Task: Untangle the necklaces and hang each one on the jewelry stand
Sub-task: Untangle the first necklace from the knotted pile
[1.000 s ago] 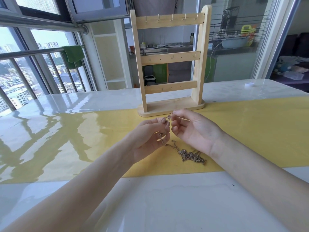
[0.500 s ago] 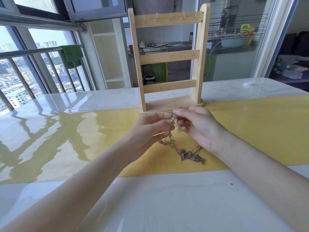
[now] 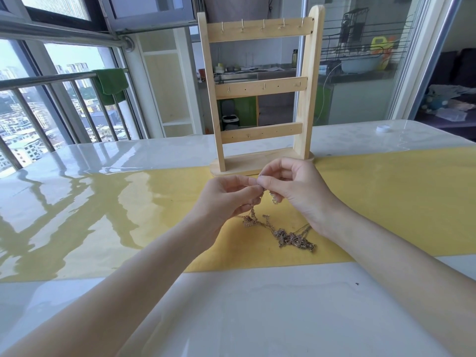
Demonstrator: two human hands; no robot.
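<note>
2 hands meet just in front of the jewelry stand (image 3: 260, 99), working at one spot on the tangled necklaces (image 3: 288, 234). The left hand (image 3: 226, 199) curls its fingers and thumb round a strand of chain, pinching it near the fingertips. The right hand (image 3: 291, 186) pinches the same stretch from the other side, and a small loop of chain dangles beneath its fingers. Which necklace each hand has cannot be told; the links are too fine.

From the pinch the chain drops to the yellow table runner (image 3: 386, 197), where most of the tangle lies in a knotted clump near the right wrist, with a smaller bunch to its left, below the left hand. The stand sits upright at the far edge of the runner, all 3 of its bars bare of necklaces, so the job looks barely begun.

The likeliest trouble is pulling the 2 pinched parts apart too hard: that would draw the knot tighter instead of loosening it, or strain a thin link. Lifting the strand high could drag the whole clump off the runner and fold new loops into it. A slipped pinch would let the freed length fall back into the pile. The stand is close behind the knuckles, so a sudden outward tug could knock its base.
</note>
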